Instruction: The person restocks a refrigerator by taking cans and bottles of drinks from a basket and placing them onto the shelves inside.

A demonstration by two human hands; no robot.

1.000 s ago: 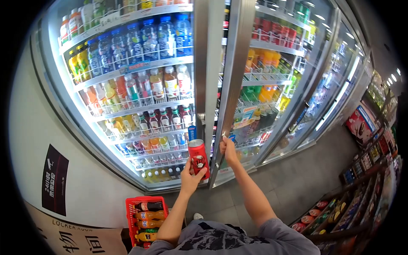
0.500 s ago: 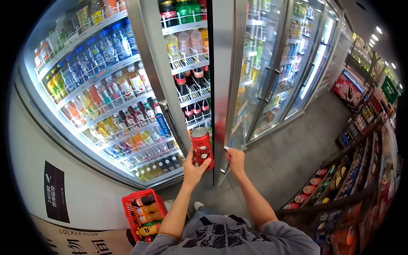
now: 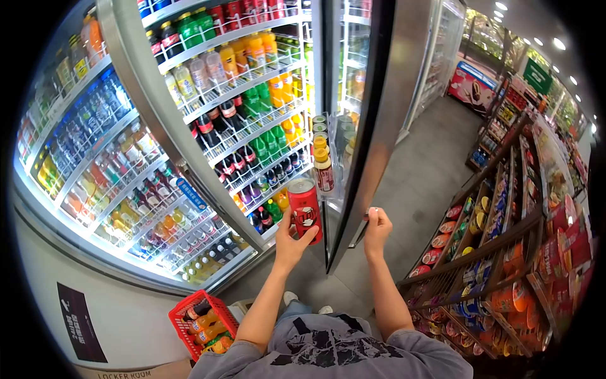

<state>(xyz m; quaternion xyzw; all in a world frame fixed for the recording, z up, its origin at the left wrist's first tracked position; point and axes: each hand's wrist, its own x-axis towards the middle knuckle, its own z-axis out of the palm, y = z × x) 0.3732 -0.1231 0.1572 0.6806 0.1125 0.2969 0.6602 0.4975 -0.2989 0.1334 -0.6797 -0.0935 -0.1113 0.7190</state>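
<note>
My left hand (image 3: pixel 291 245) is wrapped round a tall red can (image 3: pixel 305 211), held upright in front of the cooler. To its right, my right hand (image 3: pixel 377 234) is closed on the handle (image 3: pixel 359 232) of a glass cooler door (image 3: pixel 374 126), which stands open. Behind the can, shelves (image 3: pixel 237 140) hold rows of cola, green and orange bottles, with red cans higher up. Several yellow-capped bottles (image 3: pixel 323 169) stand just beyond the can's top.
A red basket (image 3: pixel 220 309) with several bottles sits at lower left. Another cooler section (image 3: pixel 107 183) is behind closed glass on the left. Snack racks (image 3: pixel 505 252) line the right side, beyond the grey floor (image 3: pixel 410 183). A red chest (image 3: pixel 471 87) stands farther back.
The door has swung wider open to the right with my right hand on its handle, showing more shelves. The view has turned right. The can stays in my left hand.
</note>
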